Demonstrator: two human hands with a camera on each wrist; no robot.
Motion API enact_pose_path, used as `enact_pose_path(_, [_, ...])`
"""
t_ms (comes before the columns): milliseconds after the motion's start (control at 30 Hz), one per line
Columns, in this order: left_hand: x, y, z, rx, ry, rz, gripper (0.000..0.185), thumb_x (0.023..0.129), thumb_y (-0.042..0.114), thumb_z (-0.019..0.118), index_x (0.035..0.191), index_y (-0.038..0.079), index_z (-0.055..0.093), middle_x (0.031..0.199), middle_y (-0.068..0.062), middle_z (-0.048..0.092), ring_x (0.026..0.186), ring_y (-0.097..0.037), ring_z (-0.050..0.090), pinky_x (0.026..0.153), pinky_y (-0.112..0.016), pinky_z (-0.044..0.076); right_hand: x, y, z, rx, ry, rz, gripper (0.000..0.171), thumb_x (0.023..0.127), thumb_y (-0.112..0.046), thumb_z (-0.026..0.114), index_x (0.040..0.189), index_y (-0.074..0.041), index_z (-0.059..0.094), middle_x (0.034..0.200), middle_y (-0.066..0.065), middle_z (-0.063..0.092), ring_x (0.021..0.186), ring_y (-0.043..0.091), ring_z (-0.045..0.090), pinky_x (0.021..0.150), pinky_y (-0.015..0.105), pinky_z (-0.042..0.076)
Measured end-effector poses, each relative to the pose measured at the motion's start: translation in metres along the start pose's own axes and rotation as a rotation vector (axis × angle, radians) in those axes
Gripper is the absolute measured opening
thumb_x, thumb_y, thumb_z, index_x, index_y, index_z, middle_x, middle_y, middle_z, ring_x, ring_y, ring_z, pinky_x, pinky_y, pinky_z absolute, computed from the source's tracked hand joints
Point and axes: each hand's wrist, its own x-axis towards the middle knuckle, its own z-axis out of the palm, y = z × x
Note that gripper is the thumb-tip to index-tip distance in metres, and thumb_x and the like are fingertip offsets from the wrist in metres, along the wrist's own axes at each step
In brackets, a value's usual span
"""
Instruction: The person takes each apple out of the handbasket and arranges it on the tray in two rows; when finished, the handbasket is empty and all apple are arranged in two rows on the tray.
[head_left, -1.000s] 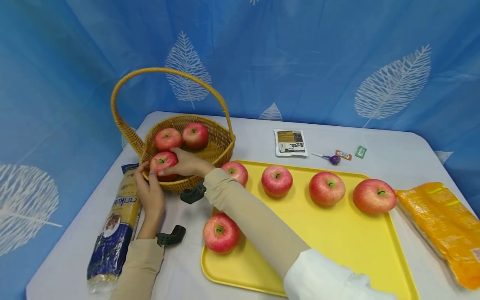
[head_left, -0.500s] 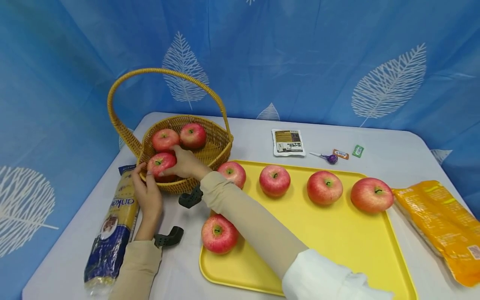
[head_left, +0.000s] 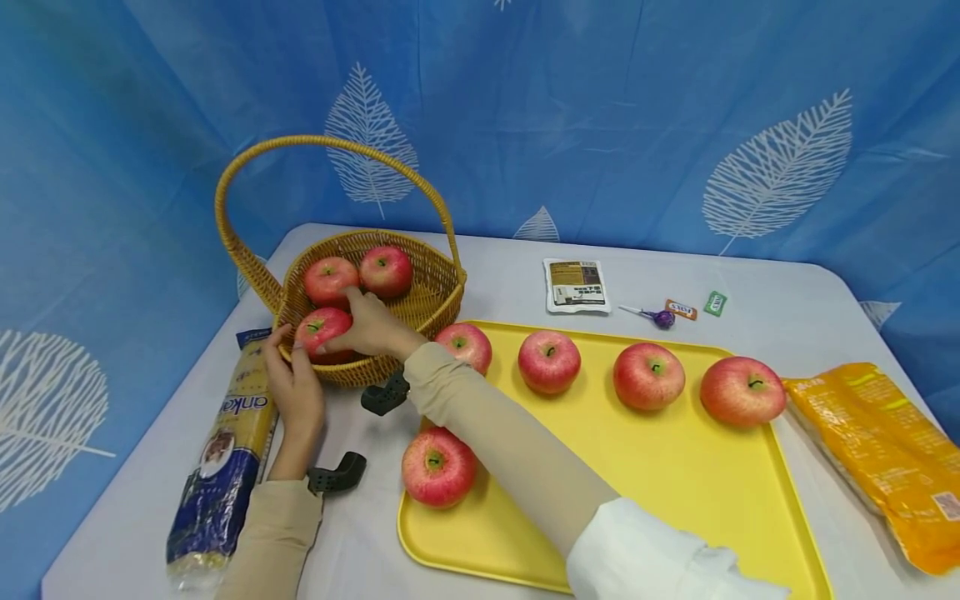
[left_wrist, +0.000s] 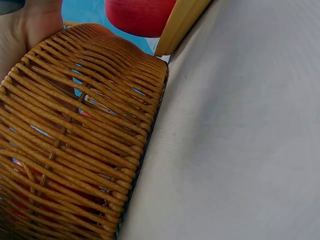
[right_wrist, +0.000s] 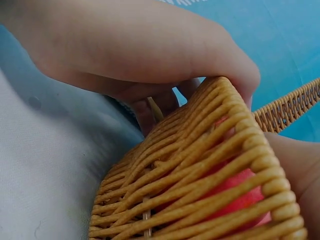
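Observation:
A wicker basket [head_left: 431, 287] with a tall handle stands at the back left of the table and holds three red apples. My right hand [head_left: 365, 327] reaches into it, fingers curled over the front apple [head_left: 321, 329]. My left hand [head_left: 295, 383] holds the basket's near rim from outside, thumb over the edge. The two other apples [head_left: 331, 278] lie behind. In the left wrist view the basket wall [left_wrist: 75, 150] fills the left side. The right wrist view shows the rim [right_wrist: 210, 165] with red apple behind the weave.
A yellow tray [head_left: 675, 500] right of the basket carries several apples, one at its near left corner [head_left: 438, 468]. A noodle packet [head_left: 225, 467] lies left, an orange bag [head_left: 885, 458] right. A sachet [head_left: 577, 285], lollipop [head_left: 660, 316] and sweets sit behind the tray.
Almost nothing: both hands stay at the basket with the right on the front apple; the view shifted slightly.

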Motion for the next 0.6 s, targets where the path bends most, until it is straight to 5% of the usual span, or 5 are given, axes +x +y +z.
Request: enact_pose_path(600, [0.0007,0.0003,0.0001,0.016,0.004,-0.025,0.036,0.094,0.023,0.037,0.127,0.009,0.043,0.135,-0.006,0.042,0.129,-0.015,0.033,0.109,-0.034,0.023,0.0000,0.0022,-0.0025,-0.084,-0.084,-0.138,0.078,0.075,-0.039,0.070,0.141,-0.030,0.030,0.138,0.000,0.044,0.126,0.016,0.040,0.100,0.029,0.038])
